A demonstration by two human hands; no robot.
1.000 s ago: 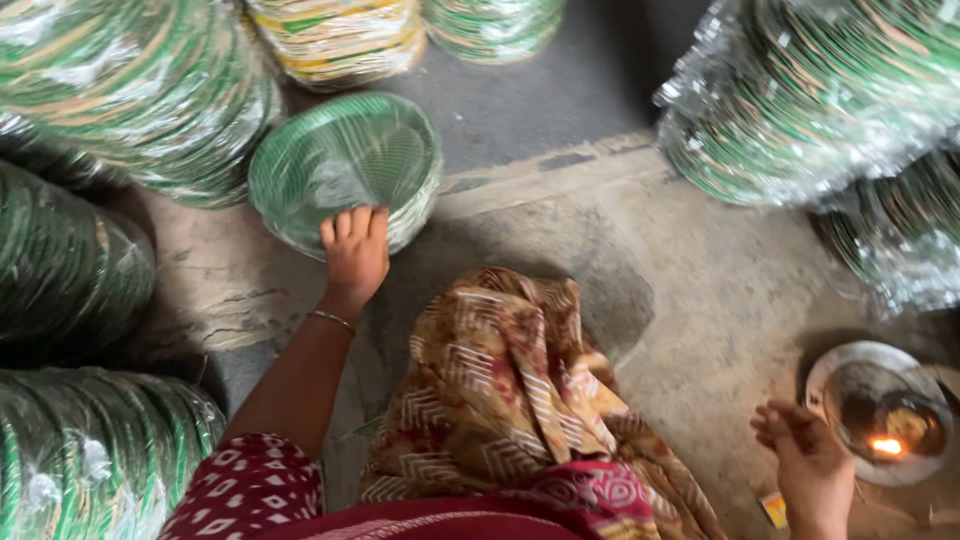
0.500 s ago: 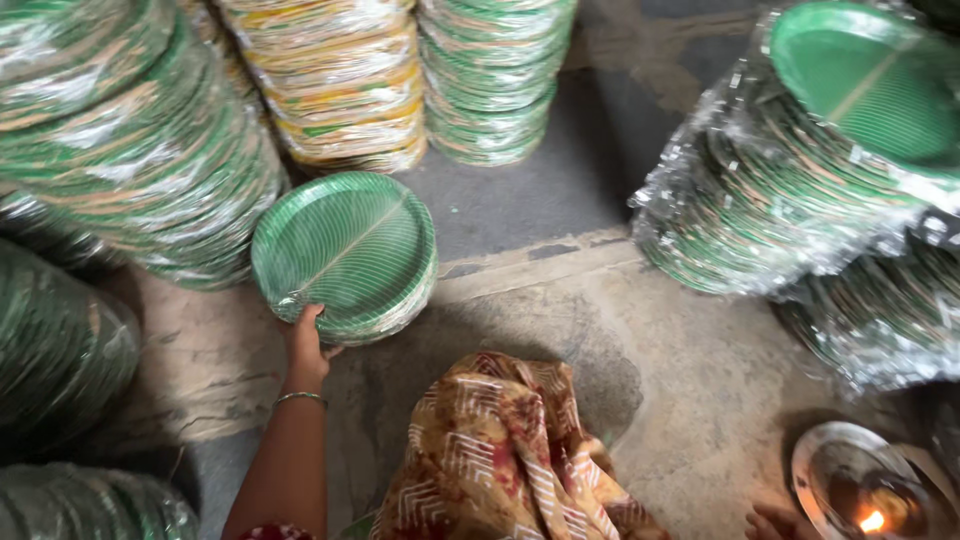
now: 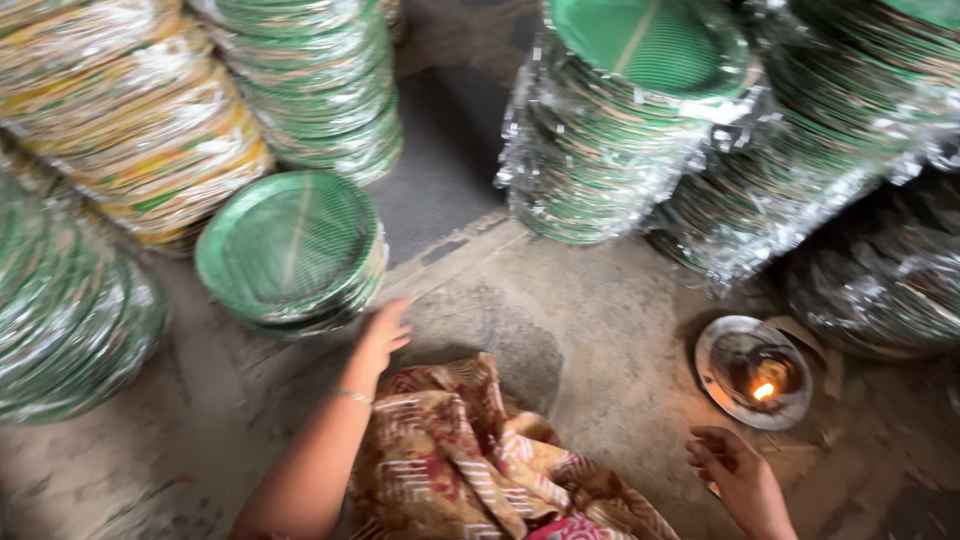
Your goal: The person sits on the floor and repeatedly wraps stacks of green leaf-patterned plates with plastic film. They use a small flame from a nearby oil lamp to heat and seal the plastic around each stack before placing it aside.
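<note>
A low stack of round green plates (image 3: 290, 250) stands on the floor ahead of me at the left. My left hand (image 3: 380, 335) reaches toward its near right edge with fingers spread, holding nothing and just short of the rim. My right hand (image 3: 738, 472) hovers low at the right, fingers loosely curled and empty, close to a small metal dish (image 3: 752, 372) with a lit flame in it. A patterned orange cloth (image 3: 470, 455) covers my lap between the two arms.
Tall stacks of green plates wrapped in clear plastic (image 3: 640, 120) rise at the back right and along the left (image 3: 70, 310). A yellow and green stack (image 3: 140, 130) and another green stack (image 3: 320, 80) stand behind. Bare concrete floor (image 3: 580, 330) lies between.
The view has swung right and down. My left hand has come off the plate stack's front edge and drawn back to its right side. The flame dish and my right hand are in fuller view.
</note>
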